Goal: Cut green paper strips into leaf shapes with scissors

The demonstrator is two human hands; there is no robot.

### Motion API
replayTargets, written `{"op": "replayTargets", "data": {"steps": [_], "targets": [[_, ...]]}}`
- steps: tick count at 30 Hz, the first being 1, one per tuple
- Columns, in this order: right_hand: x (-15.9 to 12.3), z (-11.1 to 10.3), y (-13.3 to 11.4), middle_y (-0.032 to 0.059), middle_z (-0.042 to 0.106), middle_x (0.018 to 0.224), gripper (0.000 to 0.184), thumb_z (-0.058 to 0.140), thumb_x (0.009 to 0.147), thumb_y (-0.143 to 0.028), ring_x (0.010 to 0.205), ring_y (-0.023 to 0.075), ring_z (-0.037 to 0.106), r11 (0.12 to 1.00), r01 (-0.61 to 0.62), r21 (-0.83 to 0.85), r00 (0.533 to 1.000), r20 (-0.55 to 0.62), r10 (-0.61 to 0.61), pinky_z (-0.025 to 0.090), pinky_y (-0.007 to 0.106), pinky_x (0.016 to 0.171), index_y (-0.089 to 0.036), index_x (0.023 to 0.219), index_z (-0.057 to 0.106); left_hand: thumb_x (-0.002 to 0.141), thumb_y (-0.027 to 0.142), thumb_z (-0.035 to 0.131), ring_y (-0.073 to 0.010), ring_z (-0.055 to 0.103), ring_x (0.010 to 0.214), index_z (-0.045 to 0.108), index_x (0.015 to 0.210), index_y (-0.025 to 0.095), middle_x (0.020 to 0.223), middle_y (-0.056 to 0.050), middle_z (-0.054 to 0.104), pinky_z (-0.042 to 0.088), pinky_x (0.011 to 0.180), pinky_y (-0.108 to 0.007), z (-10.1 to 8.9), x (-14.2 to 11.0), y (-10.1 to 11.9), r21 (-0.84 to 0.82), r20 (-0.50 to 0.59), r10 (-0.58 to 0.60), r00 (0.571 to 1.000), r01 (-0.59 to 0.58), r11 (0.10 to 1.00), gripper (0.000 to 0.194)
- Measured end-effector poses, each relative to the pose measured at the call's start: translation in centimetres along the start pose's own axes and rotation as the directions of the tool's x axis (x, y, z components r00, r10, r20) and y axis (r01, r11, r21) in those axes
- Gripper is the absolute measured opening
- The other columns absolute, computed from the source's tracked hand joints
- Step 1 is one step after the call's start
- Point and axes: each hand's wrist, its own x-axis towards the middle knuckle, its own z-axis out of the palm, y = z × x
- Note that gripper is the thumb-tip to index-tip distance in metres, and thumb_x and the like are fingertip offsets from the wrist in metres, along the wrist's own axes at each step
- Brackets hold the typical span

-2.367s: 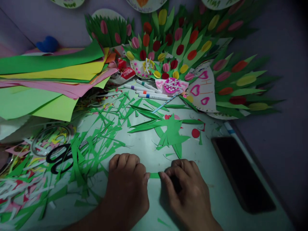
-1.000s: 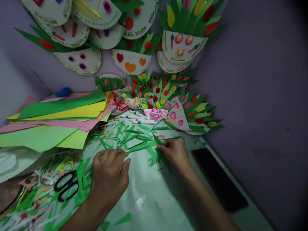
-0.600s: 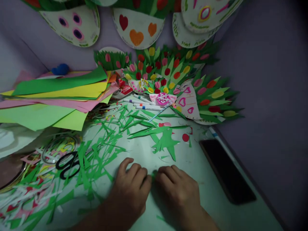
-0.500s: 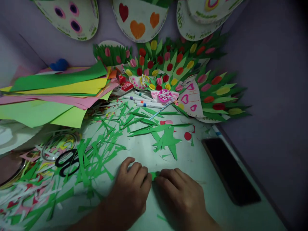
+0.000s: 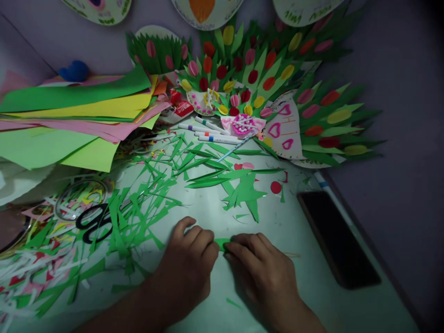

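Low in the frame, left hand (image 5: 189, 268) and right hand (image 5: 263, 273) pinch a green paper strip (image 5: 222, 243); pressing evenly should keep the crease straight

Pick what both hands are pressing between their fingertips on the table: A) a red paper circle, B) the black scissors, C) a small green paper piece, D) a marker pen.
C: the left hand and right hand meet on a small green paper piece; the black scissors lie apart, at the left.
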Motion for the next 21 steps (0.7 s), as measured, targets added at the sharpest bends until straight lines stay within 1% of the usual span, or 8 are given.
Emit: {"op": "replayTargets", "data": {"steps": [3, 6, 9, 13, 17, 21], "targets": [[0.07, 0.13, 0.31, 0.0031, 0.062, 0.079, 0.013, 0.055, 0.082, -0.018, 0.069, 0.0153, 0.053, 0.998, -0.027, 0.048, 1.0, 0.013, 0.027, 0.039, 0.026, 0.057, -0.02, 0.09, 0.065, 0.069, 0.002, 0.043, -0.0165, 0.05, 0.067, 0.061, 0.069, 0.017, 0.069, -0.004, 0.057, 0.034, 0.088, -0.046, 0.06, 0.07, 0.01, -0.06, -0.024, -0.061, 0.998, 0.06, 0.996, 0.023], [0.15, 0.18, 0.56, 0.0028, 0.062, 0.077, 0.01, 0.056, 0.082, -0.018, 0.068, 0.0147, 0.053, 0.996, -0.038, 0.077, 0.999, 0.004, 0.038, 0.039, 0.025, 0.057, -0.02, 0.086, 0.065, 0.071, 0.005, 0.044, -0.0163, 0.05, 0.067, 0.061, 0.066, 0.016, 0.068, -0.003, 0.056, 0.033, 0.089, -0.047, -0.01, 0.17, 0.19, -0.097, -0.016, -0.144, 0.989, 0.142, 0.985, 0.021], [0.21, 0.14, 0.57, 0.0025, 0.06, 0.074, 0.008, 0.056, 0.081, -0.019, 0.067, 0.0146, 0.052, 0.993, -0.081, 0.09, 0.997, -0.011, 0.082, 0.039, 0.025, 0.056, -0.019, 0.083, 0.064, 0.075, 0.008, 0.044, -0.0175, 0.049, 0.068, 0.059, 0.063, 0.016, 0.068, -0.004, 0.055, 0.033, 0.087, -0.048, -0.15, 0.27, 0.4, -0.117, -0.006, -0.208, 0.978, 0.206, 0.971, 0.021], [0.37, 0.11, 0.46, 0.0025, 0.059, 0.071, 0.007, 0.056, 0.081, -0.021, 0.067, 0.0154, 0.052, 0.983, -0.154, 0.096, 0.987, -0.034, 0.158, 0.04, 0.026, 0.057, -0.019, 0.079, 0.062, 0.078, 0.011, 0.043, -0.0191, 0.047, 0.071, 0.059, 0.064, 0.016, 0.07, -0.005, 0.055, 0.035, 0.084, -0.047, -0.33, 0.33, 0.58, -0.112, -0.005, -0.241, 0.971, 0.239, 0.965, 0.022], [0.63, 0.21, 0.42, 0.0022, 0.057, 0.069, 0.009, 0.056, 0.08, -0.024, 0.066, 0.0159, 0.051, 0.977, -0.203, 0.067, 0.977, -0.05, 0.206, 0.039, 0.026, 0.055, -0.019, 0.075, 0.061, 0.077, 0.013, 0.044, -0.0209, 0.046, 0.074, 0.058, 0.063, 0.015, 0.073, -0.007, 0.054, 0.036, 0.081, -0.047, -0.36, 0.39, 0.64, -0.096, -0.026, -0.265, 0.964, 0.261, 0.961, 0.02], [0.83, 0.29, 0.22, 0.0023, 0.057, 0.069, 0.013, 0.055, 0.08, -0.028, 0.067, 0.017, 0.051, 0.967, -0.25, 0.046, 0.966, -0.055, 0.253, 0.039, 0.028, 0.056, -0.02, 0.072, 0.06, 0.076, 0.016, 0.047, -0.0233, 0.046, 0.078, 0.058, 0.062, 0.015, 0.076, -0.009, 0.054, 0.036, 0.079, -0.047, -0.37, 0.75, 0.62, -0.056, -0.039, -0.321, 0.946, 0.319, 0.946, 0.017]]}}
